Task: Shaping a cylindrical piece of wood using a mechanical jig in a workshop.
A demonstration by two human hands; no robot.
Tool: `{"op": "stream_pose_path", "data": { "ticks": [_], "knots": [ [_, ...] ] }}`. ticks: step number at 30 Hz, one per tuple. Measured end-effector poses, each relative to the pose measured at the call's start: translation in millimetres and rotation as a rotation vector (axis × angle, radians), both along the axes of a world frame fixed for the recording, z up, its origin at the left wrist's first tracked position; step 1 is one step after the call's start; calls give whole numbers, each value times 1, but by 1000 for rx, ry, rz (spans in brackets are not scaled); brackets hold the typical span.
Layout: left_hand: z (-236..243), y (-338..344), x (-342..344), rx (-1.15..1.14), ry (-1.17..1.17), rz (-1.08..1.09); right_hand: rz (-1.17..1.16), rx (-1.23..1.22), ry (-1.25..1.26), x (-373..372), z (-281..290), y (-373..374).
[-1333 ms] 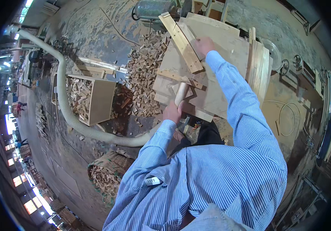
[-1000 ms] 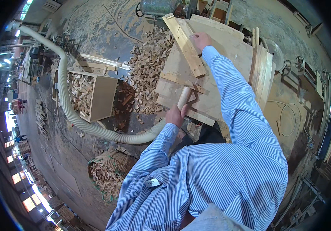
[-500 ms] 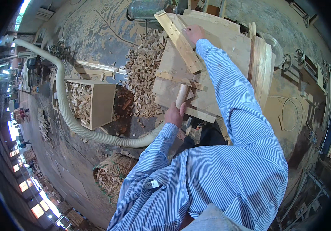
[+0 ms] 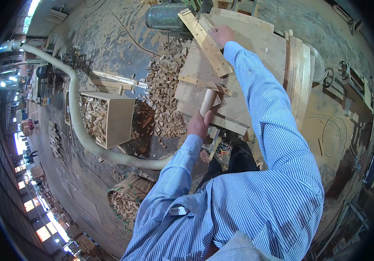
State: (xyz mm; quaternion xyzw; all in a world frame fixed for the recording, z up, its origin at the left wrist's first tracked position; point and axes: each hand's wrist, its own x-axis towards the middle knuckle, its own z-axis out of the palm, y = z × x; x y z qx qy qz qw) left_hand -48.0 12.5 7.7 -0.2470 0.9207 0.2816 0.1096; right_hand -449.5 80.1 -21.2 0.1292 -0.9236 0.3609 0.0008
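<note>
My left hand [image 4: 198,123] is closed round a round wooden handle [image 4: 208,101] at the near edge of the wide plywood work surface [image 4: 258,52]. This handle adjoins a flat wooden strip [image 4: 189,80] lying crosswise on the plywood. Farther forward, my right hand [image 4: 222,35] has its fingers curled on a pale wooden piece [image 4: 209,30] beside a long angled wooden bar [image 4: 200,37] with holes; the fingertips are partly hidden. A thin upright metal part [image 4: 199,17] stands by the bar's far end.
Offcuts [image 4: 165,82] pile left of the surface, near an open box [image 4: 118,122] of scraps. A ribbed hose [image 4: 78,122] curves round the box. A wicker basket [image 4: 132,187] lies lower left. A green machine housing [image 4: 165,17] is ahead, stacked curved wood [image 4: 298,78] right. Distant people [image 4: 28,127] are far left.
My right hand has moved forward along the wooden bar toward its far end, the forearm following. My left hand has risen slightly, still round the handle.
</note>
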Motion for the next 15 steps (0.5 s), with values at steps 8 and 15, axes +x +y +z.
{"op": "stream_pose_path", "data": {
  "ticks": [8, 15],
  "knots": [
    [-4, -7, 28, -12, 1, -2, 20, 70, -63, 32, 24, 29],
    [-1, -12, 71, 55, 11, 12, 7, 150, -11, 92, 18, 34]
  ]
}}
